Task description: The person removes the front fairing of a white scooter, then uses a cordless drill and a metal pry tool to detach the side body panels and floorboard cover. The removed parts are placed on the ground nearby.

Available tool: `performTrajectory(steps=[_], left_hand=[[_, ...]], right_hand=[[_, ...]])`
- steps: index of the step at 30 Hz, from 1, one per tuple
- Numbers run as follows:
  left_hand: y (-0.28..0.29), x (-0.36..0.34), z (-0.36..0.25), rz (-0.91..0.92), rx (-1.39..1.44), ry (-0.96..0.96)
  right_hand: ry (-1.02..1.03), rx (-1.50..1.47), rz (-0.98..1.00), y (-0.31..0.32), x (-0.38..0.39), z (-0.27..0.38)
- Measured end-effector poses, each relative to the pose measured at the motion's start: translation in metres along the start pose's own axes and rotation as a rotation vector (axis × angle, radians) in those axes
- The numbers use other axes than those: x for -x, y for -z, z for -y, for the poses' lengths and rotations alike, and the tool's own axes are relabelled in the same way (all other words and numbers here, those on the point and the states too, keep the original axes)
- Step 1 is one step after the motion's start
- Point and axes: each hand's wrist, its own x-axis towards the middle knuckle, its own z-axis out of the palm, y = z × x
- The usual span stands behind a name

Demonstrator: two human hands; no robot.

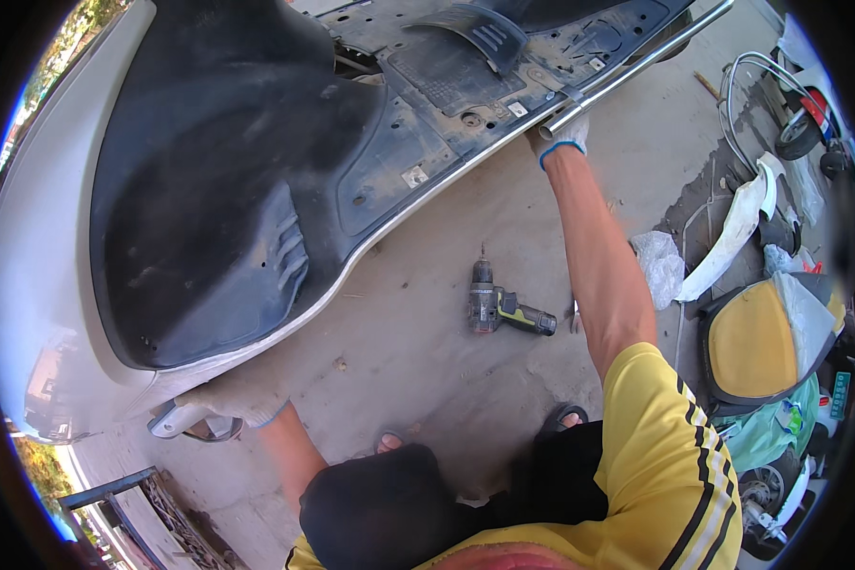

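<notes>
A scooter's black footboard (418, 180) and leg shield (218, 218), edged by a white outer panel (38, 285), fill the upper left. My right hand (570, 138), in a pale glove with a blue cuff, reaches up to the footboard's edge, just under the end of a shiny metal tube (636, 68). Its fingers are hidden behind that edge. My left hand (247, 399), gloved too, is under the panel's lower rim, beside a small white and silver part (182, 419). The panel's shade and rim hide its fingers.
A cordless drill (489, 304) with a bit lies on the concrete floor between my arms. To the right are a yellow and black seat (755, 337), a white curved panel (736, 228), clear plastic (657, 261) and a green bag (779, 432). A metal frame (114, 489) stands lower left.
</notes>
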Motion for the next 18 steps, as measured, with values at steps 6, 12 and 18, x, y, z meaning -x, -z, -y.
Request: performTrajectory(steps=[6,12,18], left_hand=[[-0.013,0.015,-0.006,0.014,0.219,0.196],[0.011,0.033,0.0,0.3,0.112,0.243],[0.018,0.038,0.023,0.533,0.032,0.18]], right_hand=[[-0.118,0.269,-0.071,0.013,0.116,-0.031],[-0.361,0.111,0.119,-0.078,0.179,-0.035],[-0.301,0.232,0.159,-0.068,0.167,-0.058]])
